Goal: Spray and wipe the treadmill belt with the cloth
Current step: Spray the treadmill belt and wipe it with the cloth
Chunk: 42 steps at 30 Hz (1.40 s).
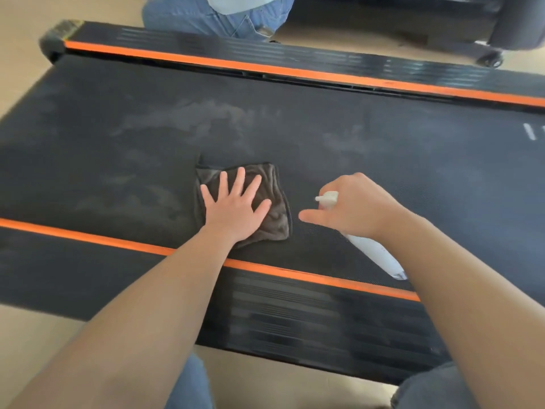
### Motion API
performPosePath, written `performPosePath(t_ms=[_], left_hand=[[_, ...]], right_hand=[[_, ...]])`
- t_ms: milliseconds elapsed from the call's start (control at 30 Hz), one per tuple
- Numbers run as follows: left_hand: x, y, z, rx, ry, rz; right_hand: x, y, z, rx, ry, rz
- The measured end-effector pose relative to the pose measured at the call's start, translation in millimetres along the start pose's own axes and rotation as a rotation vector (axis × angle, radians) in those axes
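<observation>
The black treadmill belt [383,149] stretches across the view, with pale dusty smears on its far half. A dark brown cloth [274,214] lies flat on the belt near its front edge. My left hand [234,206] presses on the cloth with its fingers spread. Just to the right, my right hand [351,206] grips a white spray bottle [374,252], nozzle pointing left toward the cloth, bottle body slanting down to the right under my wrist.
Orange stripes run along the near side rail [124,243] and the far side rail [265,67] of the treadmill. A person in jeans [206,16] crouches beyond the far rail. A black wheeled base [489,59] stands at the top right. My knees show at the bottom.
</observation>
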<state>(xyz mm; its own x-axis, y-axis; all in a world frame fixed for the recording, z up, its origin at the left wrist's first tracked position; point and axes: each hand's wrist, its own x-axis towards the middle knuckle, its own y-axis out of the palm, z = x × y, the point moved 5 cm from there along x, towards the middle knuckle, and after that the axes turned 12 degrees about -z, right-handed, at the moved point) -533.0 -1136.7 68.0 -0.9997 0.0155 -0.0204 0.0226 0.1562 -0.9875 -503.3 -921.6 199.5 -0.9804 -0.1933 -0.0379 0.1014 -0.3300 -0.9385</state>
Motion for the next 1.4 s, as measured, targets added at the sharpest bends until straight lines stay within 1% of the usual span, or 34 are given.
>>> performPosePath(t_ms=[67,133,233,300,367,433,500,567,633,700,733,767,833,933,1067,1167,1233,1333,1367,1400], left_hand=[[-0.4,-8.3,36.6,0.016,-0.117,-0.006],[-1.4,-13.4,66.7,0.012,-0.233,-0.021],[-3.8,-16.6,95.3,-0.009,-0.361,-0.027],[-2.8,-17.3,96.1,-0.014,-0.364,-0.029],[-2.0,-17.5,91.3,0.000,-0.348,-0.032],[-2.6,-15.6,84.9,0.015,-0.320,-0.036],[-3.6,-12.9,71.3,0.025,-0.239,-0.051],[-6.0,-9.7,48.0,0.024,-0.086,-0.062],[-10.7,-4.3,19.4,0.016,0.128,-0.041],[-16.9,1.1,0.0,0.025,0.329,-0.013],[-18.3,2.4,-4.1,0.026,0.389,-0.005],[-17.9,2.0,-4.0,0.019,0.409,0.001],[-15.6,-2.5,6.8,-0.004,0.371,-0.001],[-9.3,-11.2,31.6,-0.026,0.259,-0.022],[-1.9,-16.0,82.7,-0.042,0.116,-0.021],[-0.2,-25.1,139.7,-0.023,-0.020,-0.029],[-2.2,-27.7,162.4,-0.004,-0.100,-0.021],[-5.5,-26.1,144.0,0.038,-0.170,0.003],[-5.9,-24.5,130.8,0.033,-0.170,0.016],[-6.6,-21.5,112.9,0.021,-0.132,0.033]], right_hand=[[3.5,10.2,10.1,0.102,0.021,0.044],[5.4,13.6,21.2,0.134,0.020,0.051],[10.5,20.0,43.0,0.016,-0.070,0.027],[13.1,21.1,52.0,0.018,-0.066,0.046],[15.9,26.0,57.2,0.107,-0.056,0.073],[16.9,29.3,63.0,0.136,-0.049,0.071],[17.1,31.3,66.7,0.037,-0.049,0.045],[18.2,31.1,71.6,-0.036,-0.071,-0.004],[19.2,30.8,73.9,0.037,-0.073,-0.026],[19.7,34.0,75.8,0.157,-0.054,0.035],[19.5,35.7,76.3,0.198,-0.048,0.064],[19.2,36.4,77.2,0.224,-0.040,0.068],[19.6,37.8,80.6,0.228,-0.036,0.030],[18.5,35.8,89.6,0.168,-0.068,-0.023],[22.7,43.5,102.2,0.199,-0.056,0.080],[31.0,51.3,124.2,0.165,-0.134,0.121],[36.4,57.1,138.3,0.137,-0.170,0.134],[45.3,60.4,155.7,0.105,-0.201,0.094],[50.0,58.1,162.5,0.114,-0.202,0.069],[53.6,53.9,167.8,0.131,-0.197,0.058]])
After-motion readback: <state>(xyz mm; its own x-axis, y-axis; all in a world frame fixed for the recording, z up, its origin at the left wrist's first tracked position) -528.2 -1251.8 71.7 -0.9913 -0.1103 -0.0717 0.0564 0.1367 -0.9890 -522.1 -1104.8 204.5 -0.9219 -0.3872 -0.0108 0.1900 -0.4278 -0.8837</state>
